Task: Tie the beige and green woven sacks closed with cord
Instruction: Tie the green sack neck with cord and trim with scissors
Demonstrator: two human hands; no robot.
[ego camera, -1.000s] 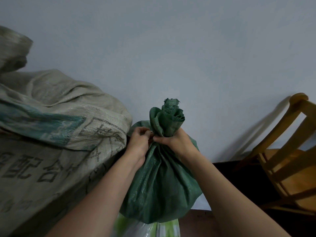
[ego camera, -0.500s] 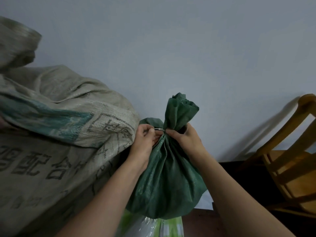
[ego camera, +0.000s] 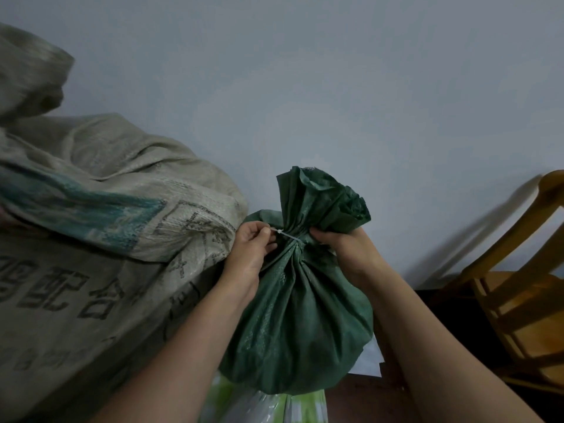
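A pale blue-grey wall (ego camera: 335, 87) is filling the background of a dim storage corner, where a large beige sack (ego camera: 91, 239), printed with dark characters and a teal band, is slumping against it on the left and a wooden chair (ego camera: 518, 285) is standing at the right edge. Between them, just beside the beige sack, the smaller green sack (ego camera: 299, 325) is sitting upright on what appears to be a green-and-white plastic bag (ego camera: 265, 404), its mouth gathered into a tight neck with the loose top flaring above. The person's right hand (ego camera: 345, 242) is clamping round that neck from the right, fingers curled into the fabric, while the left hand (ego camera: 253, 248) is pinching the free end of a thin white cord (ego camera: 288, 235) between thumb and forefinger and drawing it out to the left. The cord is lying round the neck, so the green sack's closure appears to be well under way; whether a knot is already holding it cannot be told. The beige sack's bunched top is showing no cord in this view, and its tying is looking like the work left.
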